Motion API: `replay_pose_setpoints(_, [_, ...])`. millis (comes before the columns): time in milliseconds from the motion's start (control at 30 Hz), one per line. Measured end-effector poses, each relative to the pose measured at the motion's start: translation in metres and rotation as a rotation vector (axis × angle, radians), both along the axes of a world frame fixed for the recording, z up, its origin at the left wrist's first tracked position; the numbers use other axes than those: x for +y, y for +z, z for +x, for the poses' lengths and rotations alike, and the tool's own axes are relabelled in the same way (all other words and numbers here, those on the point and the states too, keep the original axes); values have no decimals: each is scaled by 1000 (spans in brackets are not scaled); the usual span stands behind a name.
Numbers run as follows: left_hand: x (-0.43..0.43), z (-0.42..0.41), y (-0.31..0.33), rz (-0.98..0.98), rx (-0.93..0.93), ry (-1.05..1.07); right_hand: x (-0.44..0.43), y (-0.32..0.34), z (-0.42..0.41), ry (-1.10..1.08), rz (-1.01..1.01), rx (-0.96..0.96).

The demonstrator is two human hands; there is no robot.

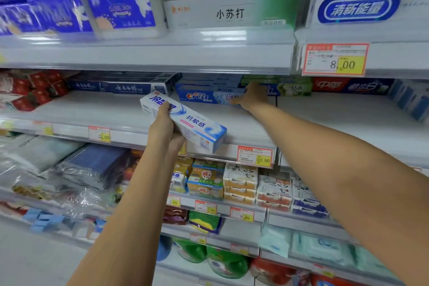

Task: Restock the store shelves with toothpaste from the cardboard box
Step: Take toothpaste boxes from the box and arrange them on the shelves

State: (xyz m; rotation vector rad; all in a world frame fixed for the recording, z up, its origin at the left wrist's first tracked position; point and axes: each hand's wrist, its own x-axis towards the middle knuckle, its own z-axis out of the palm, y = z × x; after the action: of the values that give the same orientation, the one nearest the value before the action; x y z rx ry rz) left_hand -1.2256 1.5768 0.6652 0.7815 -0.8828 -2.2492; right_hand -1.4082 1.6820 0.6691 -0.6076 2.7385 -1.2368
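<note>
Head view: left hand [163, 127] grips a white-and-blue toothpaste carton [197, 126] at centre; right hand [251, 96] touches a blue Crest carton [204, 96], its grip unclear.

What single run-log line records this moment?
left hand: holds white toothpaste box | right hand: touches Crest box on shelf | step: box not yet shelved

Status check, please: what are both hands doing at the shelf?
Left hand grips white-and-blue toothpaste box. Right hand on Crest box, grip unclear. No obstruction seen.
</note>
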Motion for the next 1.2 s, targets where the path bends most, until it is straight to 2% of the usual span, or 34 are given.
replay_pose_setpoints(200, [6,-1,-3,-22,-12,7,-17,-2,2,-63,-96,-27])
replay_pose_setpoints(833, [16,4,1,-73,-22,18,-15,-3,5,-28,-76,-41])
replay_pose_setpoints(967, [33,6,7,-73,13,15,14,10,25,77,-112,-114])
replay_pose_setpoints(1100, [78,10,9,-5,150,-4,84,24,62,353,-320,-415])
replay_pose_setpoints(1200, [116,9,8,65,260,15,151,31,89,502,-201,-512])
